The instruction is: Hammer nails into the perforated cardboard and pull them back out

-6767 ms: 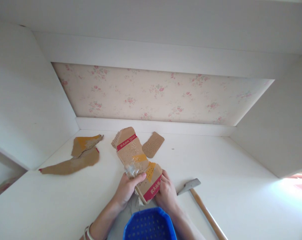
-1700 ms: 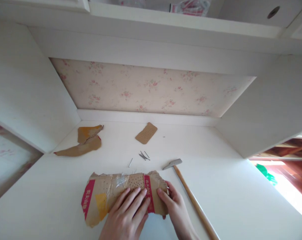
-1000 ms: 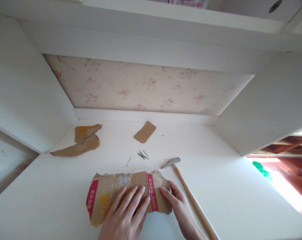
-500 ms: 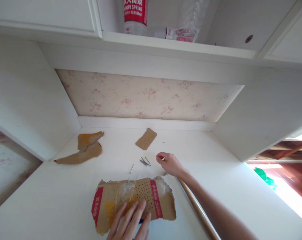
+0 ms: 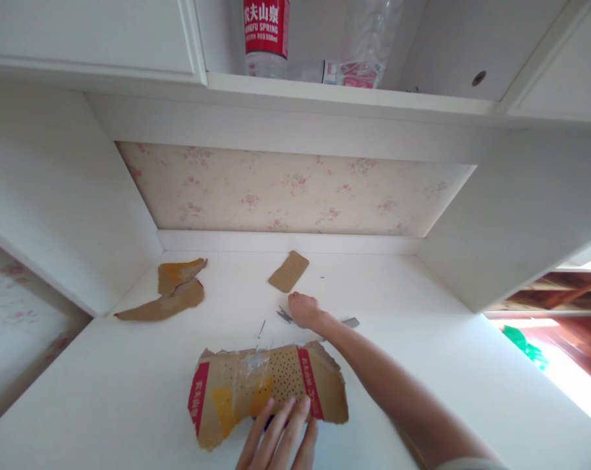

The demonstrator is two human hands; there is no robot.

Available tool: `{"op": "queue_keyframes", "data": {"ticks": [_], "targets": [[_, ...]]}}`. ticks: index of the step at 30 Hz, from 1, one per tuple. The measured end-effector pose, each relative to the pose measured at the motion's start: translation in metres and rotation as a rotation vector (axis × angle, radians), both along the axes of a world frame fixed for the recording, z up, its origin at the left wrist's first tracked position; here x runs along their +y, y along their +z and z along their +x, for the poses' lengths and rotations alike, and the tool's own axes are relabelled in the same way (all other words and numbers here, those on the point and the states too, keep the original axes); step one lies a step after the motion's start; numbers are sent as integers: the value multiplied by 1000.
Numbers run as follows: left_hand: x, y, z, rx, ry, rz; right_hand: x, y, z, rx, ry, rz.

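My left hand lies with fingers stretched over the lower edge of a torn piece of cardboard, which is punched with many small holes and has red strips and clear and orange tape. My right hand is closed, low over the counter, beside a small pile of nails that it partly covers. What its fingers hold, if anything, is hidden. One loose nail lies to the left of the pile. Under my right forearm a grey metal tool end sticks out.
A small perforated cardboard piece lies at the back of the white counter. Torn cardboard scraps are at the left. Overhead, a shelf holds a red-labelled water bottle and other clear plastic bottles.
My right hand has moved left to the nails, its fingers closing further. My left hand has slid slightly right on the cardboard. The grey tool end has come into view behind the forearm.
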State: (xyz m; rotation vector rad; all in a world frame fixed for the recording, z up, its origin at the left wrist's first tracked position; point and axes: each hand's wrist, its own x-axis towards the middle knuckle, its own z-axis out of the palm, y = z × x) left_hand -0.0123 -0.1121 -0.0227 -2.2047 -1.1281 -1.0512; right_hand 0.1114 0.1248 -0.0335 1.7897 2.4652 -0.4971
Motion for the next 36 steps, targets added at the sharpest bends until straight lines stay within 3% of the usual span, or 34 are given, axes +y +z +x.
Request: {"op": "queue_keyframes", "data": {"ticks": [3, 7, 13, 18, 24, 36], "targets": [[10, 6, 15, -9, -56, -11, -3, 7, 6, 79, -29, 50], [19, 10, 26, -50, -74, -72, -20, 32, 25, 308, -100, 160], [20, 7, 26, 17, -45, -205, -100, 64, 51, 707, -117, 275], [20, 1, 25, 48, -42, -273, -142, 57, 51, 877, -165, 326], [20, -1, 23, 35, -52, -247, -145, 42, 46, 846, -137, 305], [21, -6, 21, 49, -58, -215, -150, 44, 44, 730, -27, 337]]}}
